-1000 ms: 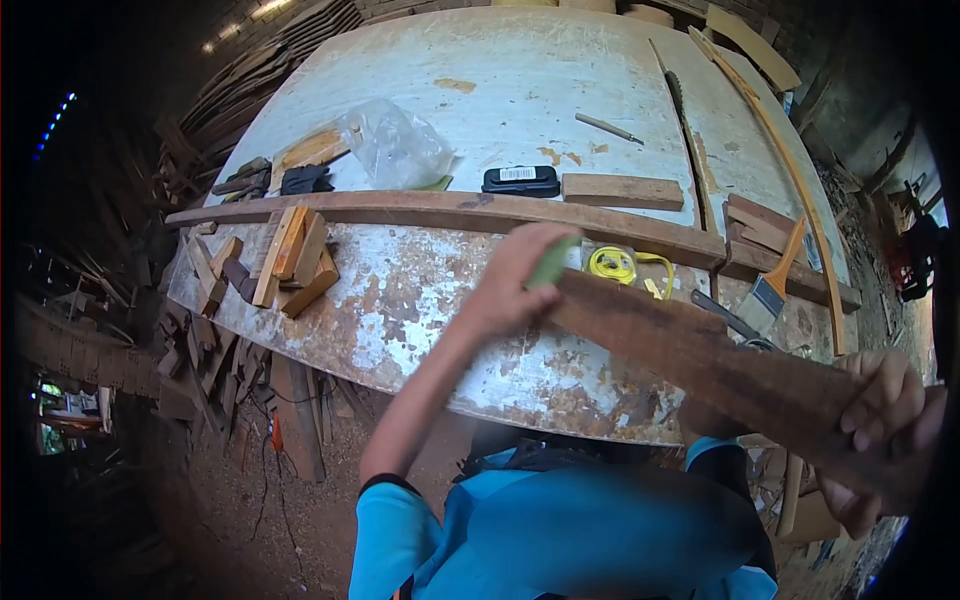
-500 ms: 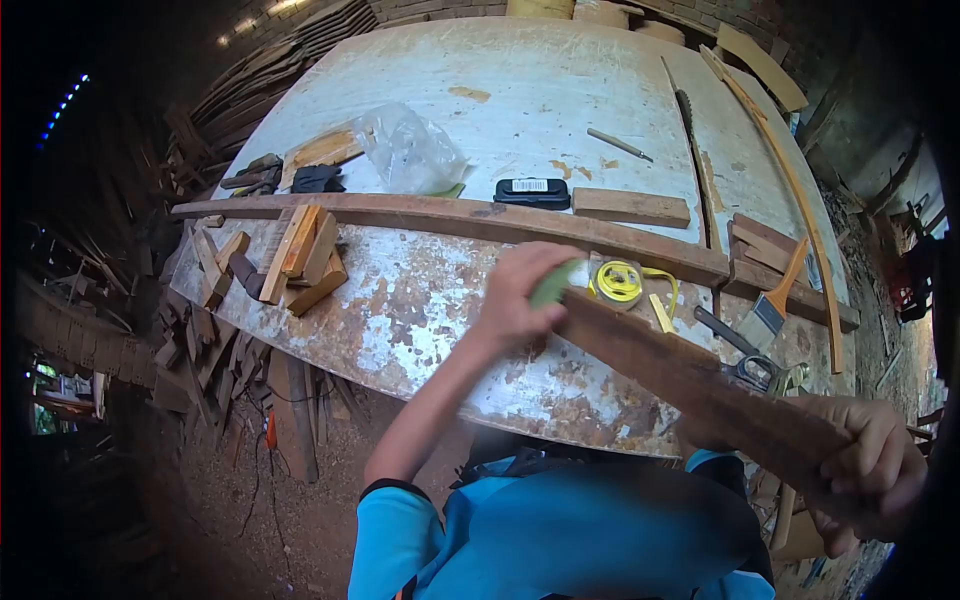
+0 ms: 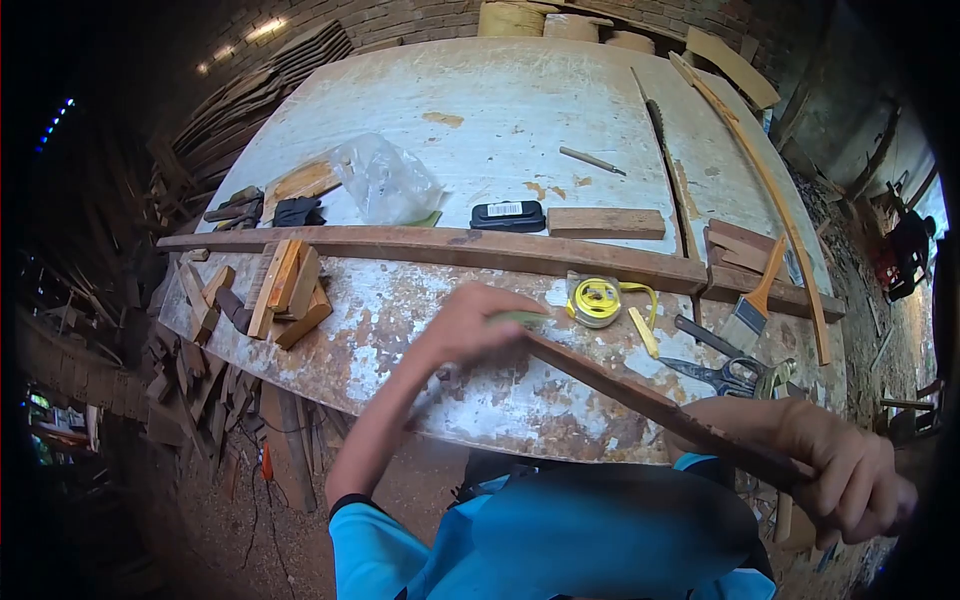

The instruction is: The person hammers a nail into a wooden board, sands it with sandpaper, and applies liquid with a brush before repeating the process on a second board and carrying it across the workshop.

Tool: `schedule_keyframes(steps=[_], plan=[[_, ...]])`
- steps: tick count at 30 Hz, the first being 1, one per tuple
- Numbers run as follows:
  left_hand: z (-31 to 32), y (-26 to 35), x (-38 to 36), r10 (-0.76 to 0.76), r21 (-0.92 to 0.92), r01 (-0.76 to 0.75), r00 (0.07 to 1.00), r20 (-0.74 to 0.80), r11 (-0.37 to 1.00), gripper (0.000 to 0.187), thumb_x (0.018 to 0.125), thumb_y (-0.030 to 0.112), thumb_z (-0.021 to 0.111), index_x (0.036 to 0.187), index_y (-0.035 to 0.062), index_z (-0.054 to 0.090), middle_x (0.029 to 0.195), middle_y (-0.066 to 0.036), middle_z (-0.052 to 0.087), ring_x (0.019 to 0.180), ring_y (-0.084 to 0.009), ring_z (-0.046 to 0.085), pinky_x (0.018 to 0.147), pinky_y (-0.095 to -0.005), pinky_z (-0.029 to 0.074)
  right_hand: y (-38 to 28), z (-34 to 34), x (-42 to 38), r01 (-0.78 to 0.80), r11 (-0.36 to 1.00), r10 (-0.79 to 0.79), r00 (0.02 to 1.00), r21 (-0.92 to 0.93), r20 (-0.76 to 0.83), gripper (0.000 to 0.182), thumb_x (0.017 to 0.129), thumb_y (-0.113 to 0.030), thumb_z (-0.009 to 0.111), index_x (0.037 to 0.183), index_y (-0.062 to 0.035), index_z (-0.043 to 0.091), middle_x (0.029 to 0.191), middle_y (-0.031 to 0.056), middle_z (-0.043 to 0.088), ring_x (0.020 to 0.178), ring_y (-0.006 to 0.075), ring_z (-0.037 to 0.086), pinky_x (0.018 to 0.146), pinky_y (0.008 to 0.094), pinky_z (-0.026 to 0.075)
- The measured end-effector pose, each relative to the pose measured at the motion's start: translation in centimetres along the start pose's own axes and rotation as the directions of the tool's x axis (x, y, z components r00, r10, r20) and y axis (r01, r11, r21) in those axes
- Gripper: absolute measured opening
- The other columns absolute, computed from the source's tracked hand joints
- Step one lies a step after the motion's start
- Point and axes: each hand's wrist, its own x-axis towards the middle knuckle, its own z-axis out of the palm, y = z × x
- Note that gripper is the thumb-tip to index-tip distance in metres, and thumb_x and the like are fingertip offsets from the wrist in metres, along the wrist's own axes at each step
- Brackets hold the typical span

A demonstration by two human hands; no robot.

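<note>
My right hand (image 3: 850, 470) is wrapped round the near end of a long dark wooden strip (image 3: 620, 390), which slants up and left across the bench edge. At its far end my left hand (image 3: 470, 325), slightly blurred, closes on a thin green sheet (image 3: 518, 317) that looks like sandpaper, pressed against the wood. The fingers hide most of the sheet. Just beyond that end lies a yellow tape measure (image 3: 597, 302). Scissors (image 3: 715, 375) and a paintbrush (image 3: 750, 315) rest between the strip and the bench's right side.
A long wooden beam (image 3: 430, 243) runs across the bench (image 3: 480, 90). Behind it are a black case (image 3: 508, 217), a wood block (image 3: 605, 223) and a clear plastic bag (image 3: 385, 180). Stacked wood pieces (image 3: 288, 290) stand at the left. A thin wooden strip (image 3: 765, 180) lies along the right.
The wooden strip has been turned so that a narrower face shows. My left hand has moved left and a little down with the green sheet. The view has shifted slightly.
</note>
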Motion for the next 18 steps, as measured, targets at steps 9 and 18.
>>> schedule_keyframes(steps=[9,18], plan=[[4.9,10.2,3.1,0.388,0.131,-0.371,0.912,-0.136,0.919,0.092,0.078,0.079,0.034,0.131,0.0061,0.048,0.128,-0.022,0.049,0.120,-0.0367,0.048,0.099,-0.0466,0.038,-3.3,2.0,-2.2,-0.216,0.453,-0.270,0.891,-0.865,-0.364,0.031,0.064,-0.011,0.066,0.079,-0.0043,0.041,0.074,0.0035,0.043,0.049,0.0074,0.041,0.042,0.0204,0.035],[3.5,-0.2,-0.5,-0.045,0.119,0.060,0.991,-0.124,0.991,0.085,0.084,0.072,0.022,0.143,0.0105,0.030,0.145,-0.020,0.032,0.136,-0.0347,0.027,0.112,-0.0470,0.020,-4.9,0.5,-2.3,-0.436,0.434,-0.141,0.832,-0.789,-0.537,0.038,0.075,-0.029,0.056,0.090,-0.0012,0.034,0.077,0.0111,0.036,0.069,0.0161,0.042,0.060,0.0254,0.037]])
